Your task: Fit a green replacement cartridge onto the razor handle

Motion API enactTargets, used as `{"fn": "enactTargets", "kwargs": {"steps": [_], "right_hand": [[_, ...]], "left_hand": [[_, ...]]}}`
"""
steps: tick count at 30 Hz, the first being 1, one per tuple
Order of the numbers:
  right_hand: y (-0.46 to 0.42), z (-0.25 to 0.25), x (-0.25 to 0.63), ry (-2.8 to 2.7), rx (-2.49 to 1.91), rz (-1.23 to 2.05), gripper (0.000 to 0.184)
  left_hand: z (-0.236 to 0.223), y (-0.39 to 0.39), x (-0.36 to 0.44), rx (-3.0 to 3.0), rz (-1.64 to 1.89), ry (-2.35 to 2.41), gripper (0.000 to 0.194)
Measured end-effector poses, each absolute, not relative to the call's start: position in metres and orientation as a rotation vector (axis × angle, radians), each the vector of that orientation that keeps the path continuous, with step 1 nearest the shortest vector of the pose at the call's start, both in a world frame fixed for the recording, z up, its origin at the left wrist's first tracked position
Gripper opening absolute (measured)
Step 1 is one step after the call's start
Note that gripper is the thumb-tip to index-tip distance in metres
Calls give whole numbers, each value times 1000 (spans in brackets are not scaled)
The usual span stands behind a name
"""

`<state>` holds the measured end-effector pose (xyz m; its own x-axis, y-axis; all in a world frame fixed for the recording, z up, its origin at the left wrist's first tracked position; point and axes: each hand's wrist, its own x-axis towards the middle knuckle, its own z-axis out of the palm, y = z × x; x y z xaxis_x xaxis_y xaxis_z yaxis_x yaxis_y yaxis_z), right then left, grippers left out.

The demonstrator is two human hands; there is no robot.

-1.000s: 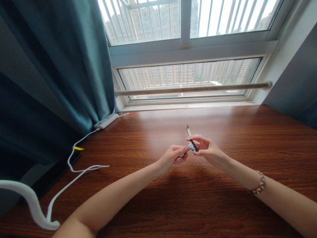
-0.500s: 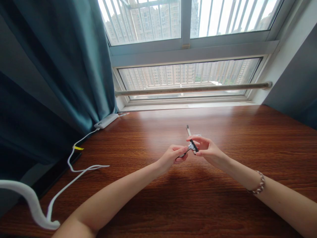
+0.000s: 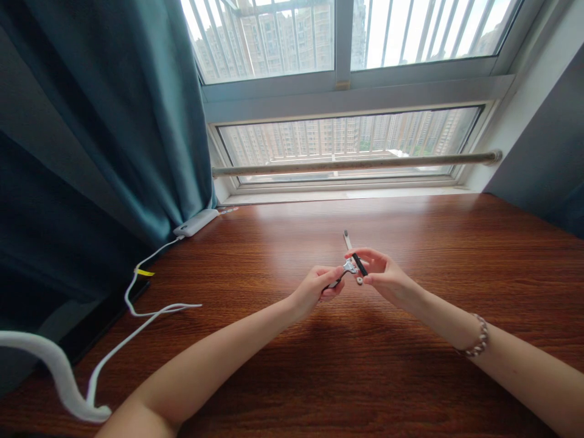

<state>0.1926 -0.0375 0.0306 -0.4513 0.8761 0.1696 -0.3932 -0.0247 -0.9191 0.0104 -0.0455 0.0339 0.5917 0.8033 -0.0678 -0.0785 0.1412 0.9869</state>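
Observation:
My left hand point(image 3: 329, 283) is closed round the dark handle of a razor point(image 3: 349, 266), whose silver head points to the right. Between the thumb and fingertips of my right hand point(image 3: 381, 271) is a black blade cover point(image 3: 360, 264), a short straight bar. A narrow gap shows between the cover and the razor head. Beneath them, a slim white toothbrush-like stick point(image 3: 347, 239) lies on the wooden table, with a dark far end and a round hole at its near end. My fingers and the razor hide its middle.
The brown table point(image 3: 255, 255) reaches to the window sill. At the left lie a white power strip point(image 3: 197, 223) and a looping white cable point(image 3: 132, 298), beside a blue curtain point(image 3: 137, 121). A thick white curved tube point(image 3: 59, 371) stands at the lower left. A rail point(image 3: 356, 164) crosses the window.
The black cover has come away from the razor head, moving slightly right with my right hand. The razor has shifted a little left, exposing more of the white stick's near end.

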Motion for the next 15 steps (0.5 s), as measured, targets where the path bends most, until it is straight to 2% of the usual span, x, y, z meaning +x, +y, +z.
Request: {"fn": "enactTargets", "kwargs": {"steps": [10, 15], "right_hand": [[-37, 29, 195, -1342, -608, 1624, 42], [-38, 18, 188, -1728, -935, 1280, 44]], "left_hand": [[30, -38, 10, 979, 711, 537, 48], [42, -30, 1, 919, 682, 476, 50]]}}
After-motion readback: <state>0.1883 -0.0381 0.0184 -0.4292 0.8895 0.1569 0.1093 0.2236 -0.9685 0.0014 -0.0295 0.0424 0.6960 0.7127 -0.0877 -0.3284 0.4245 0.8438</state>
